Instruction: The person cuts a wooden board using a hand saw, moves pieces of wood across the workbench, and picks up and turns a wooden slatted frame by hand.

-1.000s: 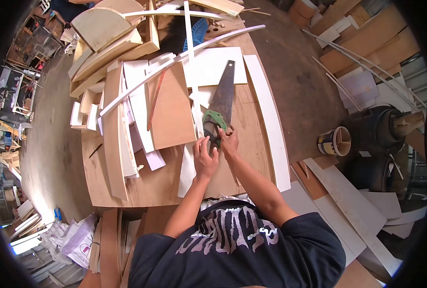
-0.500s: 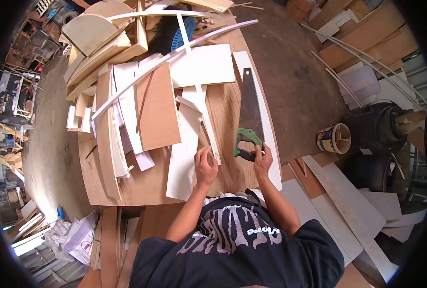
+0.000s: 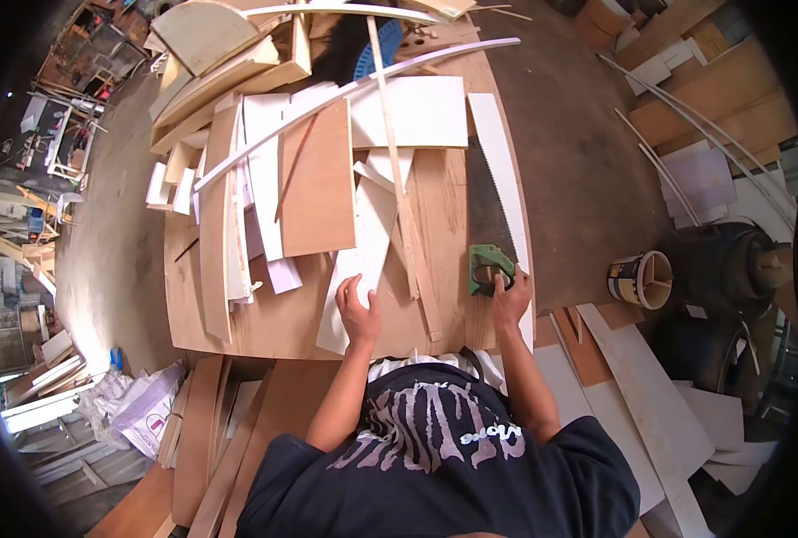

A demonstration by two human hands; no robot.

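Observation:
A handsaw (image 3: 492, 193) with a dark blade and a green handle lies along the right side of the workbench, its blade pointing away from me. My right hand (image 3: 512, 303) grips the handle's right side, with the thumb at the grip opening. My left hand (image 3: 358, 312) is over a white board (image 3: 370, 235), its fingers slightly curled and apart, holding nothing. Whether its fingertips touch the board, I cannot tell. A long thin wooden strip (image 3: 392, 143) runs away from me, just right of the left hand. Beside the saw blade is a narrow white board (image 3: 504, 170).
A brown panel (image 3: 318, 188), a wide white board (image 3: 421, 112) and a long pale curved strip (image 3: 278, 134) lie across the workbench (image 3: 278, 327). A bucket (image 3: 641, 280) stands on the floor to the right. Offcut boards (image 3: 645, 412) lean near my right side.
My left hand has moved left, away from the thin strip, which now shows a tan face instead of white. The right hand and saw have shifted slightly right as the view moved.

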